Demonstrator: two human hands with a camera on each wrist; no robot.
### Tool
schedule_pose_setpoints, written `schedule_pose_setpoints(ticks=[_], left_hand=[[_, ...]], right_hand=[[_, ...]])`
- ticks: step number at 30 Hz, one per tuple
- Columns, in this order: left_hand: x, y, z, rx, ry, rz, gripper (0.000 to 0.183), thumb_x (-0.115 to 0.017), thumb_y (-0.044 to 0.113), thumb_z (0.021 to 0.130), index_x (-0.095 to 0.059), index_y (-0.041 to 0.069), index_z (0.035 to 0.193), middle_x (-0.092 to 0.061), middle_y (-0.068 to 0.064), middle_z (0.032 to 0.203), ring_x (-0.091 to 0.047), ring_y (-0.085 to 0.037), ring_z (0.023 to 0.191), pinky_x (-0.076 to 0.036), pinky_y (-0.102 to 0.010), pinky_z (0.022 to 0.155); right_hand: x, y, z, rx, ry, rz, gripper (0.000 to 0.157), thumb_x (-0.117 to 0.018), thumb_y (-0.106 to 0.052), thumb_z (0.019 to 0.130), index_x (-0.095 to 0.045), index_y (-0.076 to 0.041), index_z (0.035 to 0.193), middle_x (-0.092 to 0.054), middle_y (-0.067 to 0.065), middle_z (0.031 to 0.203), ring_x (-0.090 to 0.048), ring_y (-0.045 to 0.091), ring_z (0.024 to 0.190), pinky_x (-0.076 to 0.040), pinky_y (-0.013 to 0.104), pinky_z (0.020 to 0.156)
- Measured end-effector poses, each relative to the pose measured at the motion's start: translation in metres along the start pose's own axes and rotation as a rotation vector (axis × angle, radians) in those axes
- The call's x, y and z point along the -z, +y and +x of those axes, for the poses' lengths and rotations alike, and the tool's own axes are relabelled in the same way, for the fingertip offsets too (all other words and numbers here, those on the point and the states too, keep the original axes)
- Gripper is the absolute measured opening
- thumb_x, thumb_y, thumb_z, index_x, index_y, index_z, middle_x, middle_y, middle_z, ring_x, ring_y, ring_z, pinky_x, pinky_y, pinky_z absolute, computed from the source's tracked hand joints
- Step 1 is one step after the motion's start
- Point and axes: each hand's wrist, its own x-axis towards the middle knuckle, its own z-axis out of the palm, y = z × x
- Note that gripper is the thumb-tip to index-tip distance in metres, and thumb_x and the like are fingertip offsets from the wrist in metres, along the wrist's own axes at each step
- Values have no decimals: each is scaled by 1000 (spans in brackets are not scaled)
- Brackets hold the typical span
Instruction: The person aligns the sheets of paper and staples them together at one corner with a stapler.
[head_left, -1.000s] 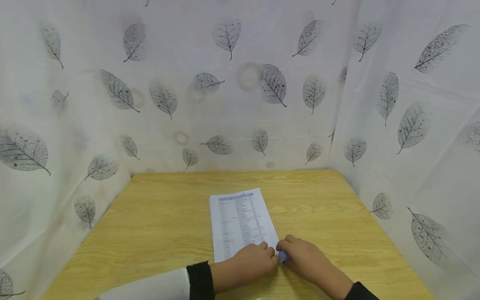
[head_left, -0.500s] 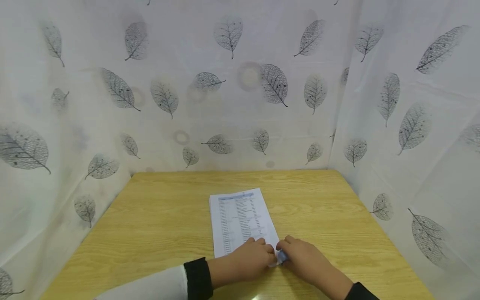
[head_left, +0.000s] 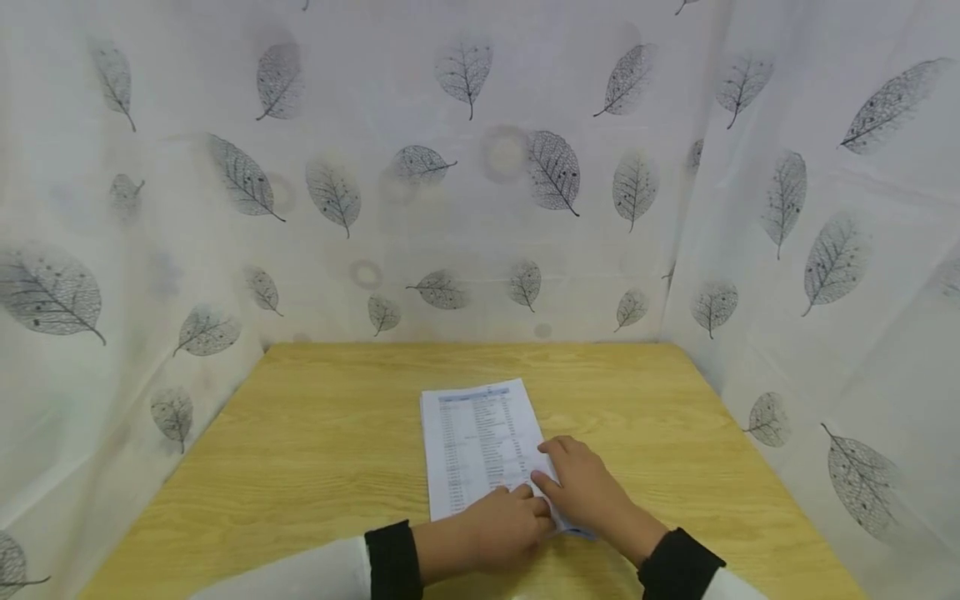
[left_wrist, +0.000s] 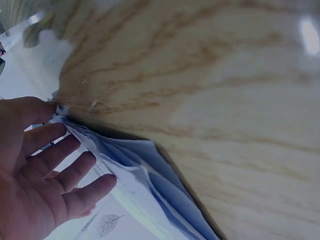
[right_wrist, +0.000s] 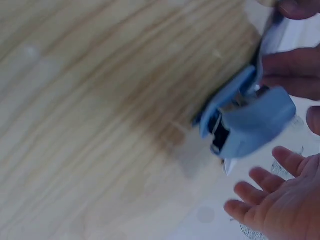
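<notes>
A stack of printed paper sheets [head_left: 483,446] lies on the table, their edges fanned apart in the left wrist view. My left hand [head_left: 498,525] pinches the near corner of the paper between thumb and fingers. A small light-blue stapler [right_wrist: 260,120] sits at that corner, beside the left hand's fingertips in the right wrist view. Only a blue sliver of it shows in the head view, below the right hand. My right hand [head_left: 585,492] is over the right edge of the sheets, its fingers relaxed and apart from the stapler.
The yellow wood-grain table [head_left: 337,433] stretches around the sheets. White curtains [head_left: 465,208] with grey leaf prints stand behind it and along both sides.
The right hand has let go of the stapler and moved forward and slightly left, fingers loosened. The left hand stays at the paper's corner.
</notes>
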Motion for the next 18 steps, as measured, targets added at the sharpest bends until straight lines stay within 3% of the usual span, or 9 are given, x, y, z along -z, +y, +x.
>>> schedule_pose_setpoints(ticks=[3, 8, 14, 18], left_hand=[[2, 0, -1, -13, -1, 37, 29, -61, 31, 100, -67, 24, 128, -63, 10, 131, -56, -9, 113, -53, -24, 66], [0, 2, -3, -30, -19, 42, 34, -63, 36, 99, -65, 24, 131, -61, 10, 137, -55, -9, 122, -57, -25, 71], [-2, 2, -8, -54, 27, 84, 32, -67, 49, 94, -68, 27, 118, -64, 12, 128, -56, -7, 116, -54, -20, 70], [-6, -3, -11, -79, 55, 64, 33, -66, 50, 94, -67, 27, 117, -64, 13, 125, -56, -5, 115, -52, -15, 76]], right_hand=[[-12, 0, 6, 42, 20, 1, 48, -58, -38, 104, -57, -4, 138, -47, 26, 151, -40, 46, 142, -31, 65, 116], [-36, 10, 9, 49, 16, 20, 57, -48, -45, 106, -52, -3, 146, -30, 28, 162, -23, 55, 149, -12, 75, 116], [-50, 14, 10, 20, 36, 1, 65, -44, -55, 105, -49, -10, 152, -22, 21, 168, -16, 51, 153, -4, 74, 117], [-51, 12, 12, 4, 20, 10, 67, -42, -57, 105, -48, -10, 153, -20, 21, 168, -13, 50, 154, -1, 74, 117]])
